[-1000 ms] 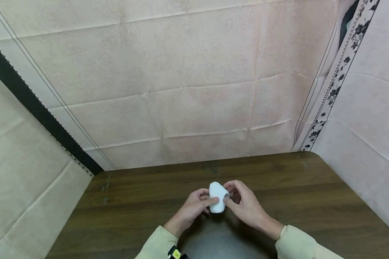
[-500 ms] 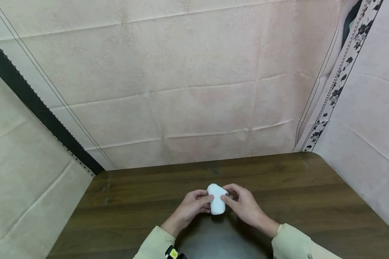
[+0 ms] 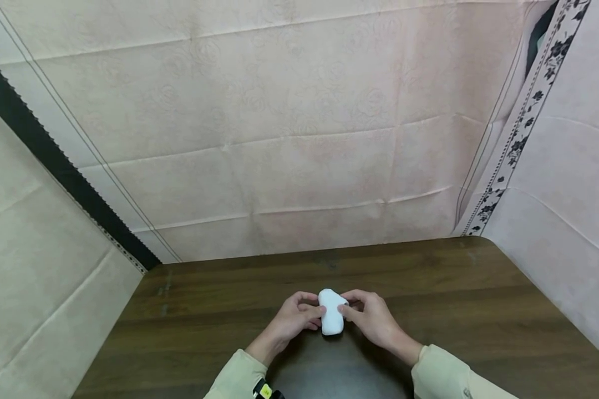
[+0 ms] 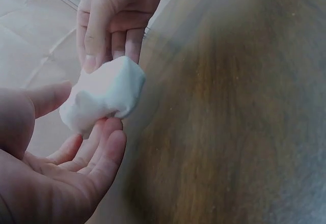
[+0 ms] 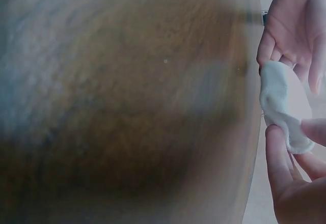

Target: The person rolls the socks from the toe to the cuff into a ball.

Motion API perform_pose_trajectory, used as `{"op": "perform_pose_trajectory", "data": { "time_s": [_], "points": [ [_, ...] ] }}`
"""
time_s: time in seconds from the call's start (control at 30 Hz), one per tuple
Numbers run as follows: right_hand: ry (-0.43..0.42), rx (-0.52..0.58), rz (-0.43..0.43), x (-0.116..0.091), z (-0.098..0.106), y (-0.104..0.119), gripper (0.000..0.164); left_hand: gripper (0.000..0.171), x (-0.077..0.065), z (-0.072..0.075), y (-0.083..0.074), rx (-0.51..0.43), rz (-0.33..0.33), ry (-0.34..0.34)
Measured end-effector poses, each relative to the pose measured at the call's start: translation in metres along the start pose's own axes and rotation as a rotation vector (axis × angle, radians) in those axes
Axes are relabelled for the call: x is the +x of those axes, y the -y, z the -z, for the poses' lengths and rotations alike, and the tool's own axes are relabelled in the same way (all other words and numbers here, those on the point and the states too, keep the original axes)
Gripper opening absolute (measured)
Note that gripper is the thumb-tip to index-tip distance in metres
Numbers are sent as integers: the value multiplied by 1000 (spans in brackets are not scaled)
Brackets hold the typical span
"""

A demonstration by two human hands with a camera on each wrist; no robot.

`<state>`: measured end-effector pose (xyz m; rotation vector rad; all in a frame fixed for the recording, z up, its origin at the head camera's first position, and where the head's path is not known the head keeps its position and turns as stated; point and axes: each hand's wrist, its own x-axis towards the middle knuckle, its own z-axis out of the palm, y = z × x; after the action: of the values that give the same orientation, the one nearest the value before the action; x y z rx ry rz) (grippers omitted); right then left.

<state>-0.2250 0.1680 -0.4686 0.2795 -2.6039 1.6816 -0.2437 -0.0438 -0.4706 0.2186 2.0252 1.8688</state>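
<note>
A small white sock-like cloth bundle (image 3: 331, 312) is held up between the two hands, over the table's middle. My left hand (image 3: 293, 320) pinches its left side, thumb in front and fingers behind. At its right side, near the upper end, my right hand (image 3: 374, 321) pinches it between thumb and fingers. Up close in the left wrist view, the soft bundle (image 4: 104, 91) looks puckered, with a fold along its lower edge. From the right wrist, the bundle (image 5: 285, 104) appears long and rounded, with a crease across it. Its far side is hidden.
Under the hands lies a dark wood-grain table (image 3: 204, 310) with a rounded far right corner. Pale creased cloth (image 3: 304, 138) hangs behind it, with more on both sides. A dark watch-like band (image 3: 265, 389) sits at the left wrist.
Both hands have come slightly lower and nearer with the bundle. It has turned a little, so the round opening on its right side no longer shows.
</note>
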Motion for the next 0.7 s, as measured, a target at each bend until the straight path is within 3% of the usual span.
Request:
{"op": "perform_pose_trajectory", "data": {
  "time_s": [0.7],
  "points": [
    [46, -24, -38, 6, -2, -5, 18, 54, 1, -3, 1, 20, 23, 40]
  ]
}}
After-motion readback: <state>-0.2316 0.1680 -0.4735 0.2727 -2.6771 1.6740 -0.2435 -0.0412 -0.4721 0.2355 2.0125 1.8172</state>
